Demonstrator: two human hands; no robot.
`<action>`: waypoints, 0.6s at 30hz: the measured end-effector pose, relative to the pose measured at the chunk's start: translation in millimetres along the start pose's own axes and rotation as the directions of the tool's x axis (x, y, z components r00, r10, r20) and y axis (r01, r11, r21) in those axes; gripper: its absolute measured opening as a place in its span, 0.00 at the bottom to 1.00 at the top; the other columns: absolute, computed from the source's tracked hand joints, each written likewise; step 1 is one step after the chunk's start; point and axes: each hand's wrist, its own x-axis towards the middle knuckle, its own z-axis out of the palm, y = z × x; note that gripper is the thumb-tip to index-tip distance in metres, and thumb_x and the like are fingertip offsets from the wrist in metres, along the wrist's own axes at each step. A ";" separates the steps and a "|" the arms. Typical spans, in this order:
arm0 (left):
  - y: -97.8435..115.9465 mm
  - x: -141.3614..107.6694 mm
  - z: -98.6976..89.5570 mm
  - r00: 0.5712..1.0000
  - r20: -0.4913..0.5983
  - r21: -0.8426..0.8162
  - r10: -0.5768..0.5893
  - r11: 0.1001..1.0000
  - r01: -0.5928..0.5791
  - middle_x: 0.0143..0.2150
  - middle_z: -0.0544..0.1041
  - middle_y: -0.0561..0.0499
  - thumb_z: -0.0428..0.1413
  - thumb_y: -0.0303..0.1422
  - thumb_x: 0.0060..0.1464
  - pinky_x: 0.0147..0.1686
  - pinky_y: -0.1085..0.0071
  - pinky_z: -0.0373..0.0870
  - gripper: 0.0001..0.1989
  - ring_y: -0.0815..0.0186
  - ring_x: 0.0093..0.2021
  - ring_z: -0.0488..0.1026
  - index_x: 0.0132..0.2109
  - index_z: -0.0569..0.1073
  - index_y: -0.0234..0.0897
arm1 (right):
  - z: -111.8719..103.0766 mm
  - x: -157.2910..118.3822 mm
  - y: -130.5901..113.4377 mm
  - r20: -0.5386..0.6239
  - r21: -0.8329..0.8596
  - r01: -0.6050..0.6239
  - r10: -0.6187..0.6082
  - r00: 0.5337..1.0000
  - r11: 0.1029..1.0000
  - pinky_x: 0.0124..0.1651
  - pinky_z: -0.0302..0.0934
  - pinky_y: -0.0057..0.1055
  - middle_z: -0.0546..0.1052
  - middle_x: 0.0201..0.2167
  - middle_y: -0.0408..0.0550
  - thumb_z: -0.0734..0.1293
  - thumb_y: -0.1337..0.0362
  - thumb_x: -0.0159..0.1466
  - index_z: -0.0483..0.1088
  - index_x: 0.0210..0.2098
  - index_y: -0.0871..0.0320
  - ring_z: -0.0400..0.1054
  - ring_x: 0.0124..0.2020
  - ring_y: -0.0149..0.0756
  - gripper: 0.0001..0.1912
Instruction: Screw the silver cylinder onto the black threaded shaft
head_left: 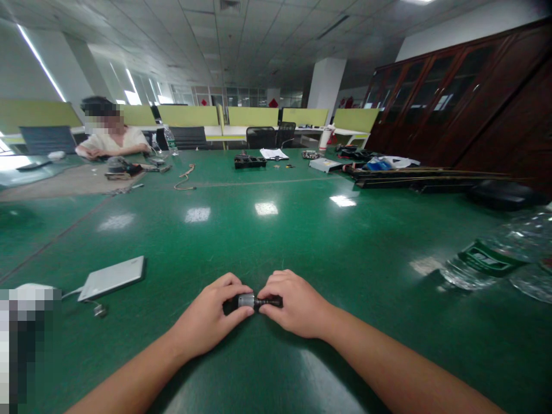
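Cylindrical metal part, two-handed hold
Left hand grips the silver section; right hand pinches the dark ribbed shaft, centred at the near side of the green tabletop.

Place: office | yellow-green desk partitions | dark chairs | glass-doored cabinets | panelled ceiling
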 end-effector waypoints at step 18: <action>-1.3 -0.4 0.8 1.000 0.000 0.011 0.001 1.000 -0.001 0.43 0.74 0.50 0.57 0.34 0.60 0.45 0.66 0.70 0.11 0.61 0.43 0.73 0.49 0.77 0.42 | -6.4 -2.2 -0.3 0.030 -0.016 -0.034 0.035 0.999 0.999 0.44 0.56 0.33 0.77 0.30 0.43 0.73 0.63 0.58 0.77 0.35 0.56 0.68 0.36 0.35 0.06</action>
